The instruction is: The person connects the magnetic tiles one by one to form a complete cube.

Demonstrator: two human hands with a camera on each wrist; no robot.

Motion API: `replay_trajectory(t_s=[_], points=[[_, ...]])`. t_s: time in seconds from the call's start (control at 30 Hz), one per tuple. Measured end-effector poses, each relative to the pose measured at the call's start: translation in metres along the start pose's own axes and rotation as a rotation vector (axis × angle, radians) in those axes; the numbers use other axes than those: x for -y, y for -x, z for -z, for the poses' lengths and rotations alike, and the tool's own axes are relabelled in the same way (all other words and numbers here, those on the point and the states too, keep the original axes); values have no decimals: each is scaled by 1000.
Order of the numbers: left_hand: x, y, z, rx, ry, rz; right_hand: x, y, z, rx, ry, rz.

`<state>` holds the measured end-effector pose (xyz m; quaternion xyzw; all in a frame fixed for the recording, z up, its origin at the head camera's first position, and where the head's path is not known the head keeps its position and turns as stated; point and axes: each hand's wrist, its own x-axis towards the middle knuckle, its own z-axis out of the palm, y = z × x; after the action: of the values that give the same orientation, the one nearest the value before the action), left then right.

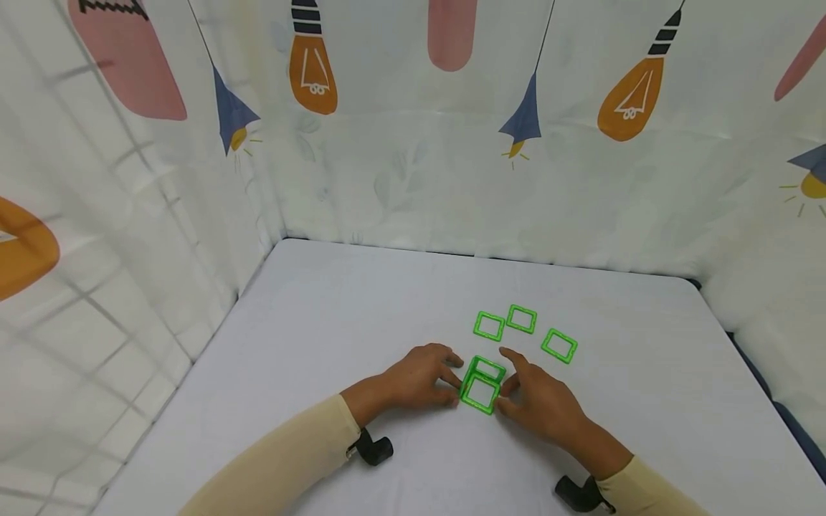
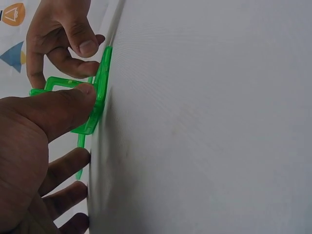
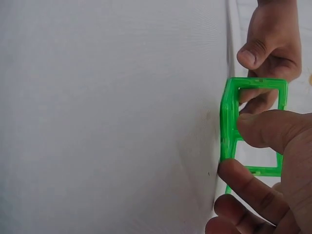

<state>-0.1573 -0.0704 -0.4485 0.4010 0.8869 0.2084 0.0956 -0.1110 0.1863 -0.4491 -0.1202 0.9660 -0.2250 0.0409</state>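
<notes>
Several green square frame tiles, joined at their edges, make a small box-like shape (image 1: 480, 410) on the white table. My left hand (image 1: 419, 378) is at its left side, with fingertips right at the tile edge. In the left wrist view the left thumb (image 2: 68, 109) overlaps the green frame while the other fingers spread below. From the right, my right hand (image 1: 545, 405) comes close to the near right corner, index finger extended past the far side. The right wrist view has the right thumb (image 3: 265, 127) across a tile opening (image 3: 258, 170) and a fingertip at its lower edge.
Behind the joined tiles, three loose green square tiles lie flat: a left one (image 1: 477, 324), a middle one (image 1: 510, 315) and a right one (image 1: 548, 337). Patterned curtains (image 1: 400, 179) surround the white table (image 1: 310, 308) at the back and sides.
</notes>
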Motion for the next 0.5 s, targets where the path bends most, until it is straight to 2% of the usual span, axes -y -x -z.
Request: replay_trajectory(t_s=[0.3, 0.5], points=[[0, 4, 1, 26, -31, -30, 2, -1, -5, -33, 44, 29], [2, 5, 0, 29, -12, -36, 1, -4, -7, -48, 46, 45]])
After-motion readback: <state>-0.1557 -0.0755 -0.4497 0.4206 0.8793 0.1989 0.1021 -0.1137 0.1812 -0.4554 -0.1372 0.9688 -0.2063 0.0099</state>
